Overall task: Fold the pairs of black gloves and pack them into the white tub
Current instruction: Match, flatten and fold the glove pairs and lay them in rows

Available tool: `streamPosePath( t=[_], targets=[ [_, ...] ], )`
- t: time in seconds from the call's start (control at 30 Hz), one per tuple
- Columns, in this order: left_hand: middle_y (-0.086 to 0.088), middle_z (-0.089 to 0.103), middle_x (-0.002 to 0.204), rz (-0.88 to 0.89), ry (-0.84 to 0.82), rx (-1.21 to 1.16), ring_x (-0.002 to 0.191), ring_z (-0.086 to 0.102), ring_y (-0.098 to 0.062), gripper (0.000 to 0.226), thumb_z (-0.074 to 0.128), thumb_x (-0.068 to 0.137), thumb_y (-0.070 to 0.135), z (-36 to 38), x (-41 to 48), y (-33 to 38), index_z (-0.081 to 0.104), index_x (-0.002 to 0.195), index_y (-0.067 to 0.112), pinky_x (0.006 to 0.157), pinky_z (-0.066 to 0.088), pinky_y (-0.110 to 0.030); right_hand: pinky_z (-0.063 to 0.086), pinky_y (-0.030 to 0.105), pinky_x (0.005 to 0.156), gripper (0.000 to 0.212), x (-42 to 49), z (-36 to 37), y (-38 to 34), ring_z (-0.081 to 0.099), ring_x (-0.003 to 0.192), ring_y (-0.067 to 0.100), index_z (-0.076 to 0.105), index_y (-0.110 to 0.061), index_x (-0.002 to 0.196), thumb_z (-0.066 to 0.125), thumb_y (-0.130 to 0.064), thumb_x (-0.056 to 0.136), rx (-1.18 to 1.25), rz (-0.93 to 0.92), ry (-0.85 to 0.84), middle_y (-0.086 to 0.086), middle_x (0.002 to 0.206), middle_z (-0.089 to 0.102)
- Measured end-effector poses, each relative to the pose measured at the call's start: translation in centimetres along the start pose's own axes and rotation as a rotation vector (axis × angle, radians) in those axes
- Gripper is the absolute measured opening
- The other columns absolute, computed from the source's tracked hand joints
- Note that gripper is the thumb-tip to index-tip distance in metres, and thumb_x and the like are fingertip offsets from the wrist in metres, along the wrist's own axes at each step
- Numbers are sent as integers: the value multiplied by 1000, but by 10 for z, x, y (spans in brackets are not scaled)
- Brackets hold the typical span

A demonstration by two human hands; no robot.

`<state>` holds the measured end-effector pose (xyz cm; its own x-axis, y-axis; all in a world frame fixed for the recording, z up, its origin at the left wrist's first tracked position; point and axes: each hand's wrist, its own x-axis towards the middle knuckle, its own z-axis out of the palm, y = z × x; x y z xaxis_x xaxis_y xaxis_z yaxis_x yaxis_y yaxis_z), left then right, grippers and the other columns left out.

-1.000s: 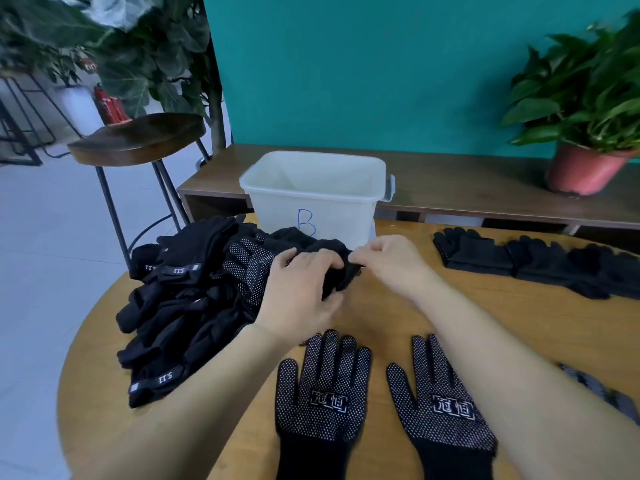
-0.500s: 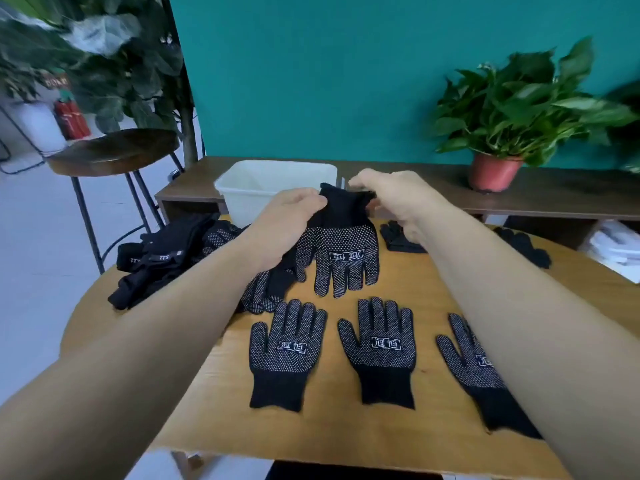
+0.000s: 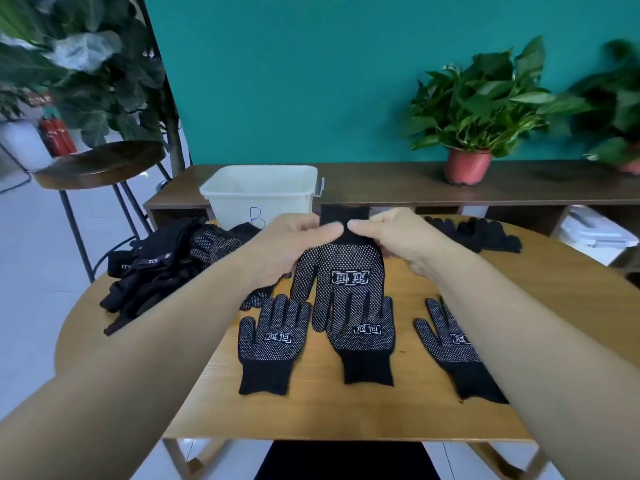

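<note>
My left hand (image 3: pixel 289 245) and my right hand (image 3: pixel 388 237) both pinch the cuff of a black dotted glove (image 3: pixel 341 282), which hangs fingers down above the table. Three more dotted gloves lie flat palm up below it: one on the left (image 3: pixel 273 344), one in the middle (image 3: pixel 367 344) partly covered by the hanging fingers, one on the right (image 3: pixel 453 351) partly hidden by my right forearm. The white tub (image 3: pixel 263 192), marked with a blue B, stands behind my hands. It looks empty.
A heap of black gloves (image 3: pixel 162 265) lies on the left of the round wooden table (image 3: pixel 311 410). More black gloves (image 3: pixel 474 232) lie at the back right. A stool (image 3: pixel 100 164) stands left, potted plants (image 3: pixel 474 109) on a bench behind.
The glove came off the heap a second ago and now hangs lower, over the middle flat glove. My view has risen and drawn back, taking in more of the table.
</note>
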<state>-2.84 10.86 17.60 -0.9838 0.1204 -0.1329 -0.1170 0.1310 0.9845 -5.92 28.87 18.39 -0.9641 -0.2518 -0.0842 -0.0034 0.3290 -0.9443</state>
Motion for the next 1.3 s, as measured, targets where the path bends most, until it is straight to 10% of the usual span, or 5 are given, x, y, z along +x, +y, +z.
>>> streamPosePath(
  t=[0.2,0.73,0.87,1.07,1.3],
  targets=[
    [-16,73,110,-89,-18,-46,111,67,-33,29,63,96,24,16,5,-15,70,112,2,104,49,-52,50,43,99,40,-13,-16,22,68,106,28,73,-10,103,75,-43,81,42,143,-92,8,106,75],
    [-11,75,107,-187,-244,0,83,72,-16,26,58,100,23,78,55,-27,65,116,4,67,57,-24,50,45,97,27,-6,-91,67,67,100,28,67,2,113,61,-18,94,239,275,-74,16,114,70],
    [-9,76,102,-210,-280,-23,83,73,-16,19,58,99,21,98,81,-31,66,108,7,70,56,-26,52,31,73,31,7,-113,82,67,87,20,65,2,118,61,-18,95,239,301,-46,15,112,71],
    [-8,76,103,-219,-289,-6,88,73,-18,19,60,98,22,129,128,-28,68,109,9,75,56,-30,44,46,105,34,39,-151,107,62,116,32,66,-1,119,62,-23,94,195,351,19,14,117,70],
    [-7,73,113,-138,-179,58,103,71,-20,40,72,89,17,156,190,-19,61,127,11,94,55,-36,51,35,84,24,76,-189,123,67,104,24,69,-7,112,65,-22,93,212,342,131,8,110,73]
  ],
)
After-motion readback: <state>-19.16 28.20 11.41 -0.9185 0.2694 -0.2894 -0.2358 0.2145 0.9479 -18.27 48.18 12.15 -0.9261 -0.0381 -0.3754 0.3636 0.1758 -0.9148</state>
